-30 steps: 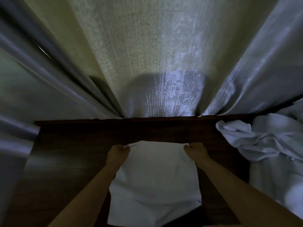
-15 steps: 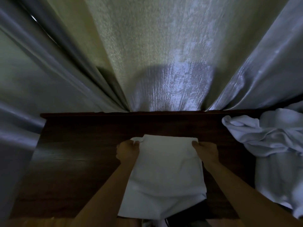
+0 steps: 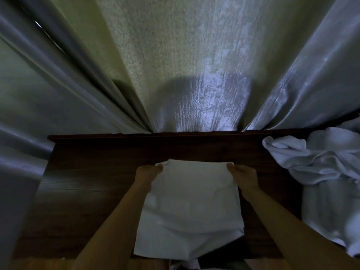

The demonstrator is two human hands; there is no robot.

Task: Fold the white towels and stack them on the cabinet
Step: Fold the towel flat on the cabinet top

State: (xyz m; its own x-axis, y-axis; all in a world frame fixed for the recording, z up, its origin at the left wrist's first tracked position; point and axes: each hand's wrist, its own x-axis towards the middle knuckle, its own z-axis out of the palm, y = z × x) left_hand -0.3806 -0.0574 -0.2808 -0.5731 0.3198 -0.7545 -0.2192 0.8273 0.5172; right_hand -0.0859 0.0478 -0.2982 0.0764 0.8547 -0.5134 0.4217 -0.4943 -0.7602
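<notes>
folded towel (image 3: 191,207): soft matt cloth | cabinet (image 3: 87,191): dark grained wood, faint sheen | curtains (image 3: 303,78): glossy fabric

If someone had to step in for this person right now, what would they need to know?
Left hand and right hand each pinch a far corner of the white towel.
That towel lies on the dark wooden cabinet, partly folded, its near edge hanging over the front.
A heap of unfolded towels waits at the right.
Done: first fold laid down. Left: finish this towel, fold the heap, stack. No finished stack is visible.
</notes>
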